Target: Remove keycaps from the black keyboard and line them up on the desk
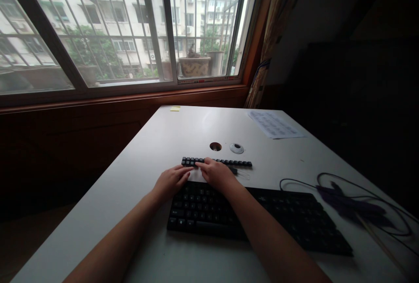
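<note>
Loose black keycaps (231, 162) stand lined up in a long row on the white table (137, 182). My left hand (170, 181) is at the left part of this row, fingers stretched out, the tips just in front of the caps. Over the row lies my right hand (216, 174), its index finger pointing left and touching the caps; some of them are hidden under it. Neither hand visibly holds anything. Beside my right hand is a small black-handled tool with wire loops (242, 174), partly covered. A black keyboard (209, 215) lies below both hands, partly hidden by my right forearm.
Behind the row are a round table hole (215, 146) and a round cover (236, 148). Printed sheets (275, 125) lie at the far right, a yellow sticky note (175, 108) at the far left. Cable loops and a dark purple cloth-like item (353, 206) lie on the right.
</note>
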Demonstrator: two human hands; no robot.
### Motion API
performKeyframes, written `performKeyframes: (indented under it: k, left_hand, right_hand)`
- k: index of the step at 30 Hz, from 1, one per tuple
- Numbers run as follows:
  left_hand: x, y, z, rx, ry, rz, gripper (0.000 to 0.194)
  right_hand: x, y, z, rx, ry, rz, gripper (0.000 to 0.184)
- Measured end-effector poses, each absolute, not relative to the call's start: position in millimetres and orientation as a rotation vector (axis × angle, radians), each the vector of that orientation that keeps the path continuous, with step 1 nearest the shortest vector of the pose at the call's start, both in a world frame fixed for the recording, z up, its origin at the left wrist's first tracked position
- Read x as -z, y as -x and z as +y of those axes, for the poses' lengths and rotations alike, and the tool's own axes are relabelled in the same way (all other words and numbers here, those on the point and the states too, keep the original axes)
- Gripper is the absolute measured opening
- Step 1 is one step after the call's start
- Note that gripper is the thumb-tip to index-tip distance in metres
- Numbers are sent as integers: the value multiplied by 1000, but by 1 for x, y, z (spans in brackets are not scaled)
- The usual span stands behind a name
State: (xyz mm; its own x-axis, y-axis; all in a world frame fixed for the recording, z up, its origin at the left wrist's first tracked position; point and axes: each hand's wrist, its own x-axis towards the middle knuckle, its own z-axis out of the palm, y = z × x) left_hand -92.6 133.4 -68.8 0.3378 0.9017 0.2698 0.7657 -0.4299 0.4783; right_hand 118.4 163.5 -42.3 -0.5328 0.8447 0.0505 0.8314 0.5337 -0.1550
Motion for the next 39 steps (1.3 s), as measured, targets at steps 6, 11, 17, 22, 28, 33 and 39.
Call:
performKeyframes:
  k: [6,11,17,22,28,33,39]
  left_hand:
    - [70,92,134,-662,-2363,1524,36]
    - [69,91,134,-719,-2311,1513,35]
    - [69,91,135,-721,-2314,1511,35]
    - [68,91,135,-621,-2356,1557,37]
    - [70,93,136,-630,-2364,1549,36]
    - [69,93,136,-605,-2380,1556,37]
    - [65,91,135,-487,-2386,1585,38]
  right_hand:
    - [45,-119,164,-147,1433,-2637,41]
    - [42,-119,163,-158,1449,-2640,41]
    - [42,-118,164,-161,1452,-2628,41]
    - [45,-119,165,-140,1418,-2624,41]
    - [43,-119,164,-166,1431,-2621,41]
    - [41,-119,163,-178,1429,-2627,40]
    - [42,-119,163,-165,1441,-2642,40]
